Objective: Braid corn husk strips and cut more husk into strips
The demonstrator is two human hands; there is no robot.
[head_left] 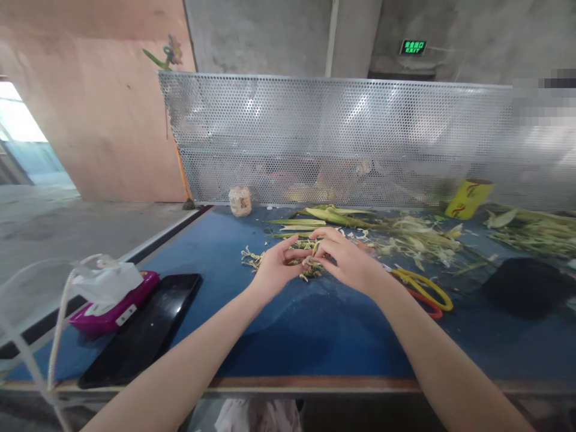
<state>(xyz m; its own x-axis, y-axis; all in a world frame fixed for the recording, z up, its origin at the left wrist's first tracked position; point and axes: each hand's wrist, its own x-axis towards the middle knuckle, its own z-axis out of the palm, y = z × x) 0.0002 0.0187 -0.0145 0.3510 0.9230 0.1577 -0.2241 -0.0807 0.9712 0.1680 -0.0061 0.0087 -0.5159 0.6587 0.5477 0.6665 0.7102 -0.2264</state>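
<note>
Head view: your right hand (345,257) pinches dried sprig (309,261) in fingertips; left hand (278,263) half curled against it, hold unclear. Sprig sits between hands, above plant scraps (302,246) on blue table (288,330). Hard tug might snap it.

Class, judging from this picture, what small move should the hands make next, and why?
Perhaps the right hand should gently turn the thin plant piece while the left hand steadies it: both hands' fingertips appear to meet there, amid loose plant scraps.
</note>
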